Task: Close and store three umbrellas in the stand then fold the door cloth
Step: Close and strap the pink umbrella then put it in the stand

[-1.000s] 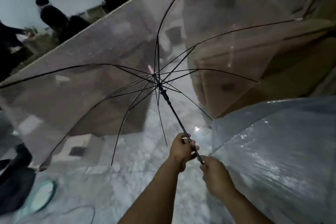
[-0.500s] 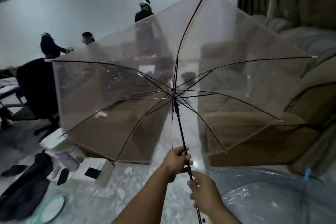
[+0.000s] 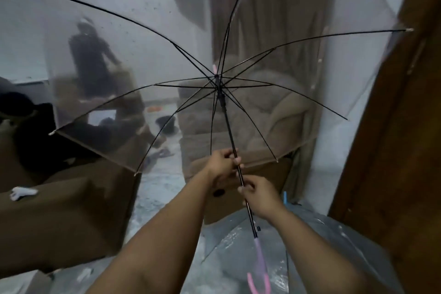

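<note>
While the transparent umbrella (image 3: 181, 59) is standing fully open, canopy spreading toward twelve o'clock, both hands are gripping its black shaft (image 3: 228, 131). The left hand (image 3: 223, 164) is clamping higher; the right hand (image 3: 261, 196) is pinching just below. A pink handle (image 3: 260, 267) is hanging at six o'clock over a second clear umbrella (image 3: 310, 246).

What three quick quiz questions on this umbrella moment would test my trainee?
1. True or false: the clear plastic umbrella with black ribs is fully open.
2. Which hand grips the thin black shaft higher, nearer the ribs? A left hand B right hand
3. Fill in: the curved handle is ____ in colour.

Key: 1 true; 2 A; 3 pink.
</note>
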